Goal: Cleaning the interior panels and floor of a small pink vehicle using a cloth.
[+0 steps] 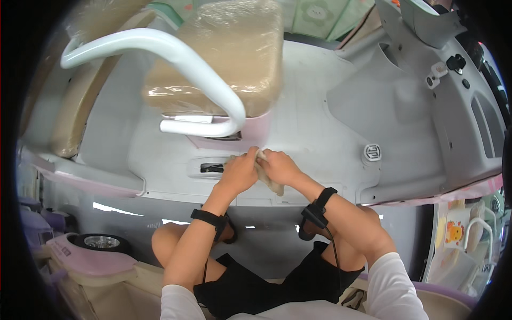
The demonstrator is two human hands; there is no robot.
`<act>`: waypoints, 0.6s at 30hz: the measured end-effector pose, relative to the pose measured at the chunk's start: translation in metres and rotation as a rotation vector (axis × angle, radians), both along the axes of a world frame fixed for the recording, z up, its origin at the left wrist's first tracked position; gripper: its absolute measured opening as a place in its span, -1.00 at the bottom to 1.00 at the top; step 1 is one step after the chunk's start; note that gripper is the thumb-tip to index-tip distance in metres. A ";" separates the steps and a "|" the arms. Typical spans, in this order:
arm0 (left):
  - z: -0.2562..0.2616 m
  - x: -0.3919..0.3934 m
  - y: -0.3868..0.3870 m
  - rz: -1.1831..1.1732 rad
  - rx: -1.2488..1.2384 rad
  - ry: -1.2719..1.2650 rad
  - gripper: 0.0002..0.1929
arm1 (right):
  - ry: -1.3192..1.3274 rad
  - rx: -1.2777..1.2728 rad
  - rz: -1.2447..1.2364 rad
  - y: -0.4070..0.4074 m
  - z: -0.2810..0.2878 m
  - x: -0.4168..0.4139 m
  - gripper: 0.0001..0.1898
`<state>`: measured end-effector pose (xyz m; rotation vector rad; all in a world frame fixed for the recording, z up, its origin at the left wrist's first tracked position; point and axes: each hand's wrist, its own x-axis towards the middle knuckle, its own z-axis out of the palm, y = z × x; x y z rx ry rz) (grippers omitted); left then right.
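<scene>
Both of my hands grip a beige cloth (267, 180) over the pale grey floor panel (308, 120) of a small vehicle. My left hand (241, 170) has its fingers closed on the cloth's left part, beside a recessed slot that holds a black lever (212, 167). Close against it, my right hand (280, 165) pinches the cloth near its top, and a loose corner hangs down toward the floor panel's edge. Just beyond my hands stands the pink seat base (256, 128) under a tan seat (236, 60) wrapped in clear plastic.
A bent white tube armrest (188, 60) arches over the seat at left. To the right are a round grey pedal (372, 153) and a grey front panel (456, 112) with a black key (456, 62). A pink ride-on body with a wheel (102, 241) sits behind at lower left.
</scene>
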<state>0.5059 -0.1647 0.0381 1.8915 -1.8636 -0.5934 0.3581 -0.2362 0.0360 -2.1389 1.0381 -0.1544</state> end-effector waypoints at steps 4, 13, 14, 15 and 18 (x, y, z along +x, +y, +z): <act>0.020 -0.004 0.007 -0.065 0.047 -0.199 -0.52 | 0.122 -0.347 0.162 0.013 0.008 -0.002 -0.73; 0.011 -0.003 0.005 -0.029 -0.066 -0.168 -0.53 | 0.070 -0.398 0.202 0.008 0.004 0.002 -0.73; 0.006 -0.002 0.003 -0.028 -0.067 -0.163 -0.53 | 0.019 -0.236 0.170 0.001 0.002 0.003 -0.73; 0.002 -0.005 -0.002 -0.016 -0.063 -0.117 -0.53 | 0.029 -0.237 0.165 -0.010 -0.004 0.001 -0.73; 0.004 -0.008 0.002 -0.006 -0.051 -0.076 -0.53 | -0.066 0.117 0.073 -0.016 -0.009 0.005 -0.73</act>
